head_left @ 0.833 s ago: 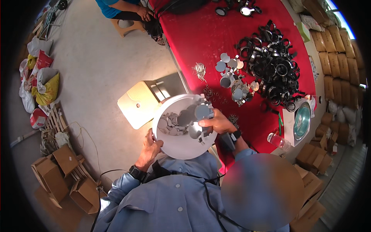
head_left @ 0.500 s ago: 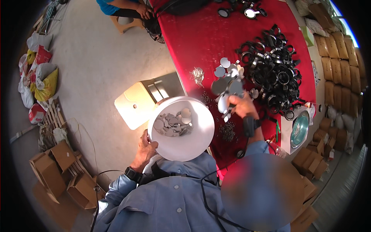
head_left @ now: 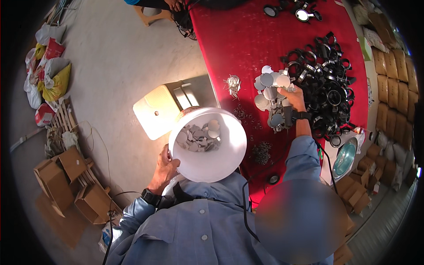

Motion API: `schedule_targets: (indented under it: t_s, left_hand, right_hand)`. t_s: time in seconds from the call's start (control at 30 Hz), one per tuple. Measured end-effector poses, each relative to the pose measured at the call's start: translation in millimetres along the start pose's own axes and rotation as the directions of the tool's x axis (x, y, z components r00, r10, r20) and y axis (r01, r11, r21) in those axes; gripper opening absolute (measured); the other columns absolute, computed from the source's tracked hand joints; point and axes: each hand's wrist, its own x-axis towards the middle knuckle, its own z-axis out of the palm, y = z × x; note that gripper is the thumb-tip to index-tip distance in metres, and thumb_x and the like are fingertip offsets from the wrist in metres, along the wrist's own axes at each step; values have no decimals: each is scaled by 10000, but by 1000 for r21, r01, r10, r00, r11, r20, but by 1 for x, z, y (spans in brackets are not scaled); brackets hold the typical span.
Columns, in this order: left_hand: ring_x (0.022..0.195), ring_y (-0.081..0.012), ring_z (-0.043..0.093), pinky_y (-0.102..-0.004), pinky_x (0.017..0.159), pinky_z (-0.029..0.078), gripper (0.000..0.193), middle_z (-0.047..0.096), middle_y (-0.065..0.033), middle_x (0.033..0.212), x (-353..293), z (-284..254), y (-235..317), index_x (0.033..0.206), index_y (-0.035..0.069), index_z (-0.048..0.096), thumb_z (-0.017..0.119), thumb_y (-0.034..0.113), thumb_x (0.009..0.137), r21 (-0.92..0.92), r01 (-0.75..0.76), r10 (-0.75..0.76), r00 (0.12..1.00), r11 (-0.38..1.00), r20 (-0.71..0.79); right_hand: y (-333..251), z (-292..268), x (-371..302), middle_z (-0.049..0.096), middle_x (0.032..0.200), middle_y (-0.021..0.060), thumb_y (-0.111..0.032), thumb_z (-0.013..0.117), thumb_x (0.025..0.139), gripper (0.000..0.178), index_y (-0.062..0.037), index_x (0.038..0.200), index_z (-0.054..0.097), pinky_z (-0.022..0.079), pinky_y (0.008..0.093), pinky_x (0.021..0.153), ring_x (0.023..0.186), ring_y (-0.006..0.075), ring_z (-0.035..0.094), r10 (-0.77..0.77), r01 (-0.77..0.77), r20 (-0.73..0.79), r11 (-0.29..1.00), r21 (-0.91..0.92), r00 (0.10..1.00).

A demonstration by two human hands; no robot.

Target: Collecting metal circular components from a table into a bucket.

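Note:
My left hand [head_left: 164, 171] grips the near left side of a white bucket [head_left: 229, 157], which tilts against my front. Loose grey round discs [head_left: 196, 138] with small tabs lie inside it. On the red-covered table, my right hand [head_left: 294, 98] reaches into a heap of similar flat discs [head_left: 270, 92], fingers curled at the discs on its right side. The fingertips are partly hidden among them. Just right of that hand spreads a big pile of black ring-shaped parts [head_left: 324, 90].
On the red table [head_left: 238, 39] lie small metal pins [head_left: 232, 85] and a heap of small metal bits [head_left: 262, 152]. A cream stool-like box [head_left: 157, 110] stands left of the bucket. A box with a teal bowl [head_left: 344, 158] is at the right. Cartons [head_left: 62, 181] lie lower left.
My right hand has moved farther out and to the right; the discs blurred around it before now rest in the heap. My left hand keeps its hold on the bucket. The view shifted slightly.

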Motion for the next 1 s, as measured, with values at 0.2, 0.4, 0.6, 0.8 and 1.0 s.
schedule_targets:
  t_s: [0.2,0.4,0.6,0.8,1.0]
  left_hand:
    - [787,-150,543,-296,685,462,532,616,-106,933,-4,-1,-5,1274,-64,510,538,68,759,1,-39,39,999,999,7]
    - [783,-147,548,-283,675,459,552,629,-100,957,-5,-4,-19,1293,-54,509,545,33,749,4,-75,74,997,997,35]
    - [832,-227,631,-359,685,573,568,610,-149,1008,-25,-9,-14,1290,-66,455,545,22,736,-96,25,-22,999,995,38]
    - [800,-190,565,-333,695,508,544,588,-127,987,-30,-15,-47,1282,-26,491,576,29,747,21,-117,116,992,993,47]
    - [847,-177,536,-339,754,480,589,599,-106,949,-45,-16,-59,1301,-31,500,638,43,733,226,-136,109,986,965,128]
  right_hand:
    - [-5,-17,-2,700,1012,101,-236,867,759,683,58,1296,565,552,330,696,848,186,677,153,-150,43,987,-64,987]
    - [7,-39,-42,712,994,116,-305,793,778,559,1,1221,643,553,343,740,875,157,672,-418,39,-177,460,-887,891]
    - [-86,114,-183,691,852,102,-107,709,826,139,-19,926,670,522,331,707,758,195,659,-225,407,397,784,-468,890]
    - [32,270,-193,686,1024,198,-277,782,717,476,-26,1091,629,534,484,787,940,404,663,-195,674,663,412,-614,723]
    - [126,346,-220,705,997,170,-366,815,607,489,-97,1004,721,545,489,809,980,351,657,-444,719,569,349,-601,692]
